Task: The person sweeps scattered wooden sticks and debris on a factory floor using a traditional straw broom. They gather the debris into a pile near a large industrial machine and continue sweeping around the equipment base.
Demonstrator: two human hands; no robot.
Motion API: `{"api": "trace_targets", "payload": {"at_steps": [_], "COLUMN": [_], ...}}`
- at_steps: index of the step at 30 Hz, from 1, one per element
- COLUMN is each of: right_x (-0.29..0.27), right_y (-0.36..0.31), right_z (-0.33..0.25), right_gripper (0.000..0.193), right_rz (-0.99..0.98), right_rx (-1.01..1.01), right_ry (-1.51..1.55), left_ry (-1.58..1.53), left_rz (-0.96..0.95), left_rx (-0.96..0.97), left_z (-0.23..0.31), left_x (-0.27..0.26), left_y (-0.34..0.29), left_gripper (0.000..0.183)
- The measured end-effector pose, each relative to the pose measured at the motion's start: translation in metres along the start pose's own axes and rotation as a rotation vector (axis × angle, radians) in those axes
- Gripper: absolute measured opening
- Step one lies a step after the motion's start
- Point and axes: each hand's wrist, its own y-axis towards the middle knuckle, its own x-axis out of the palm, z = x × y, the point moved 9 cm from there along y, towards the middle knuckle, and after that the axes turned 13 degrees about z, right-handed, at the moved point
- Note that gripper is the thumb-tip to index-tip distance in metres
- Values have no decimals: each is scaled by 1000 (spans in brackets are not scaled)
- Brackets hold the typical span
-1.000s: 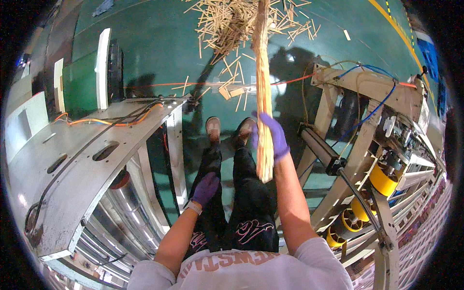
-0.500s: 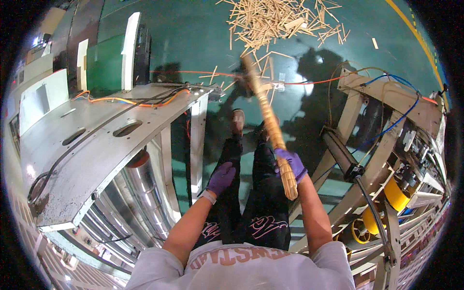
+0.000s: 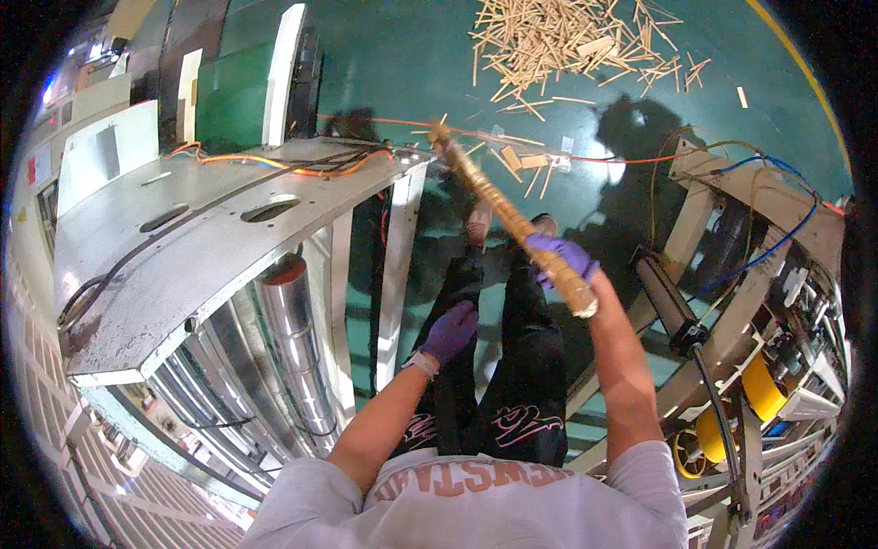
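Observation:
A long tan stick [image 3: 501, 209], ringed with bands along its length, slants from near my right hand up and left over the floor; its far end is blurred. My right hand [image 3: 560, 262], in a purple glove, grips it close to its near end, which sticks out past the palm. My left hand [image 3: 450, 333], gloved in purple too, rests at my left thigh. It holds nothing, and its fingers lie loosely bent, partly hidden by the back of the hand.
Thin wooden sticks [image 3: 547, 44] lie heaped on the green floor ahead, with several strays nearer my feet. An orange-red cord [image 3: 640, 160] crosses the floor. A grey machine table [image 3: 206, 206] with rollers [image 3: 297, 334] stands left; a frame with a black cylinder [image 3: 666, 297] and yellow wheels [image 3: 761, 386] stands right.
The stick's far end has swung left and my right hand has moved forward with it. My left hand has shifted slightly right in view. The whole scene has drifted to the right.

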Motion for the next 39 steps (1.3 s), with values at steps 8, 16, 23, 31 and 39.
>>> {"api": "trace_targets", "payload": {"at_steps": [8,16,23,31,39], "right_x": [-1,93,11,-10,-48], "right_y": [-90,-28,62,-77,-24], "right_z": [26,-50,-34,10,22], "right_gripper": [43,55,64,51,41], "right_rz": [144,-54,24,171,104], "right_rx": [95,82,113,-87,-18], "right_ry": [152,-130,-229,-73,-478], "left_ry": [141,-48,-20,-55,25], "left_rz": [49,151,60,67,117], "left_rx": [-37,74,-66,-10,67], "left_z": [-50,-15,12,-36,-23], "left_x": [3,6,-4,11,8], "left_y": [-20,-28,-17,-33,-9], "left_gripper": [36,29,31,35,34]}}
